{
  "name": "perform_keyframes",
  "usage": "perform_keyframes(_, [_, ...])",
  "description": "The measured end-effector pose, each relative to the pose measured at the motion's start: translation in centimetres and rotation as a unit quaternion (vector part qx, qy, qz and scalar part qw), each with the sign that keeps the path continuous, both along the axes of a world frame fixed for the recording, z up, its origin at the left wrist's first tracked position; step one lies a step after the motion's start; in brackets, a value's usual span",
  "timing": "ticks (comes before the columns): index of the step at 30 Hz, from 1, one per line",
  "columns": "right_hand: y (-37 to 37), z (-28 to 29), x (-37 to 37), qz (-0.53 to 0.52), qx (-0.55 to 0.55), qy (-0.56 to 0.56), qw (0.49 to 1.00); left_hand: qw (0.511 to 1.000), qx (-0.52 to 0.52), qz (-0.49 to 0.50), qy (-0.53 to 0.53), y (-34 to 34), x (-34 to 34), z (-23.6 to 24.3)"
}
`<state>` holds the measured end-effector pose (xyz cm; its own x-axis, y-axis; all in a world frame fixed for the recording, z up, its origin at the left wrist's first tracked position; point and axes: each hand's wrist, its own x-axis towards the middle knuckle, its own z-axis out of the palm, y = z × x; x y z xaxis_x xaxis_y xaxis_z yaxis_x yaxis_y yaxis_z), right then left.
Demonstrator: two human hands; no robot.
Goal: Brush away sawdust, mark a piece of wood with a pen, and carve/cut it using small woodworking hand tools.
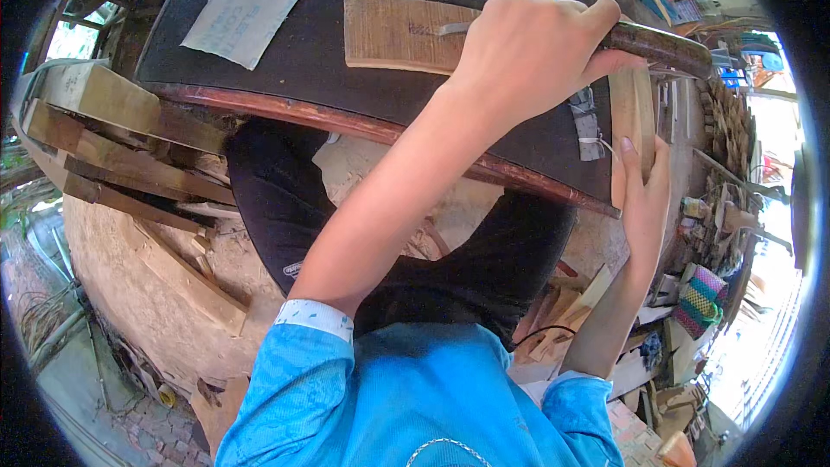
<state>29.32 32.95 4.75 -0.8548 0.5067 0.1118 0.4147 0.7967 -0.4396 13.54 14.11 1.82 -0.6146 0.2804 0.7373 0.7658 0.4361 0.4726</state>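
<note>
My left hand (536, 52) is closed round a dark, elongated tool (674, 52) at the table's right edge; its fingers are partly hidden. My right hand (644, 199) grips a pale wooden strip (633, 112) just below that tool, beside the table edge. A brown board (398, 30) lies on the dark tabletop (311, 86), with a thin metal piece (445, 29) near my left hand. A grey bundle with white ties (588, 125) lies near my right hand.
A pale printed sheet (239, 17) lies at the table's left. Long boards (130, 130) are stacked left of my legs. Wood offcuts (190, 285) lie on the floor. A woven multicoloured bag (700, 298) and piles of scrap wood (726, 147) are at the right.
</note>
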Motion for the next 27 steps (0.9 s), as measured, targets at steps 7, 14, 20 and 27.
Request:
perform_keyframes(7, [4.0,1.7,1.8,-0.051,-0.231,0.178,0.955,0.999,-0.001,-0.002,-0.034,0.4,0.2,0.1])
perform_keyframes(14, [5.2,3.8,5.8,0.094,-0.633,0.275,0.717,0.999,-0.010,-0.005,-0.050,-0.5,0.3,0.7])
perform_keyframes(20, [5.8,6.5,6.8,0.091,-0.570,0.193,0.793,0.999,-0.019,-0.024,-0.041,-1.1,-0.2,0.5])
perform_keyframes(27, [5.6,2.2,7.6,-0.030,-0.536,0.186,0.823,0.998,-0.022,-0.004,-0.056,-1.6,-0.1,0.6])
